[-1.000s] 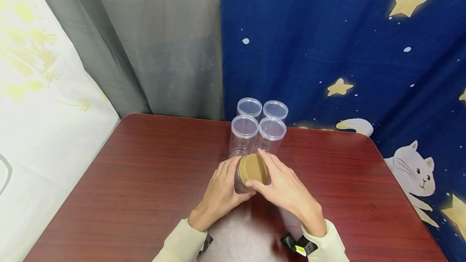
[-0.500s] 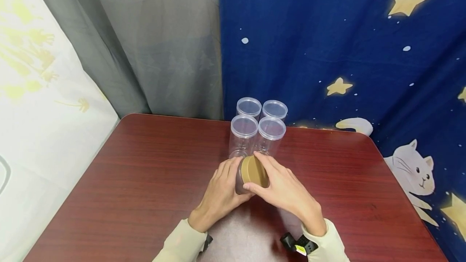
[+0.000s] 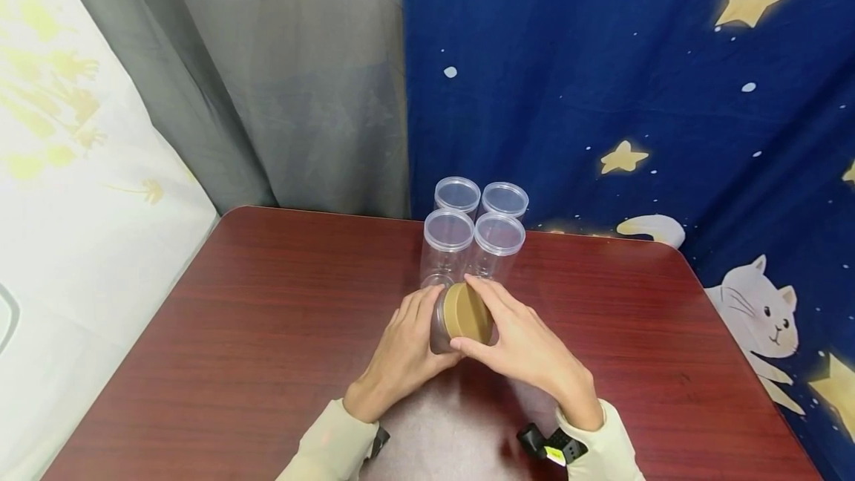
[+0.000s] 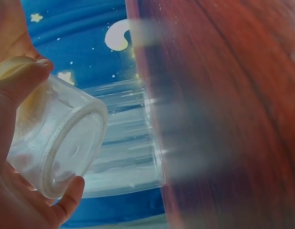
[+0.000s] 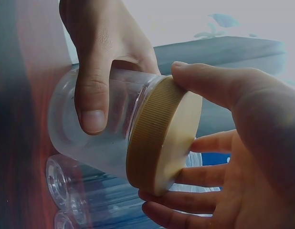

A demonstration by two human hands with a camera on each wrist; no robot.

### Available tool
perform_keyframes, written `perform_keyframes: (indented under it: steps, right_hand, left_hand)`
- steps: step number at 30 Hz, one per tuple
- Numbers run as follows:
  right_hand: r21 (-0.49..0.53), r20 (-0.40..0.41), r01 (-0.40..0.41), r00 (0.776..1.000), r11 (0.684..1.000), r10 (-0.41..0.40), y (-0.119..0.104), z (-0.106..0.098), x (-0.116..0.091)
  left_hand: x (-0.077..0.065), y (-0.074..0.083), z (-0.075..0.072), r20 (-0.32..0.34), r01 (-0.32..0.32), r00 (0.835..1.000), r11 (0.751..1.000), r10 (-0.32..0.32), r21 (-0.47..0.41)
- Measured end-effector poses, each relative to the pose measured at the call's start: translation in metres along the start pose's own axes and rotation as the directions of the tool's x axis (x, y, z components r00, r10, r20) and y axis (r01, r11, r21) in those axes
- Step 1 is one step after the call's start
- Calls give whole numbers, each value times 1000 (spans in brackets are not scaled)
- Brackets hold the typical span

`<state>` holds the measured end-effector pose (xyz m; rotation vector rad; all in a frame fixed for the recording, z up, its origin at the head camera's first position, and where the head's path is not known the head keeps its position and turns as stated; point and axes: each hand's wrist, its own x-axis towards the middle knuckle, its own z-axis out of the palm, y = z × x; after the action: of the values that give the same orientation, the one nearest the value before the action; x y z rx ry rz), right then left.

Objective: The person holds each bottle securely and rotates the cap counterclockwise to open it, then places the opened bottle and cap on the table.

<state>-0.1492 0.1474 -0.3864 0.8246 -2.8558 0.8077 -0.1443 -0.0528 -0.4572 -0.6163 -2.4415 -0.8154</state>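
Observation:
A clear plastic jar with a ribbed gold screw lid is held tilted over the table, its lid toward the right. My left hand grips the jar's body, thumb across its side. Around the lid's rim curl the thumb and fingers of my right hand. The jar's round base faces the camera in the left wrist view. Right behind the jar stand several clear jars with translucent lids, the front left jar and front right jar among them.
The dark red wooden table has its far edge just behind the clear jars. A grey curtain and a blue star-patterned curtain hang beyond it. White cloth covers the left side.
My right hand has shifted slightly on the gold lid, and the lid now tilts a little more to the right. The left hand keeps its grip, and the clear jars behind stay put.

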Motion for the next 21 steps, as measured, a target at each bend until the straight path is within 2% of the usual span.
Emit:
perform_keyframes:
  steps: [21]
  right_hand:
    - [12,-16,27,1000,1000,-27,0,-4,0]
  left_hand:
    - [0,-1,-1,9,19,1000,1000,-19,-21]
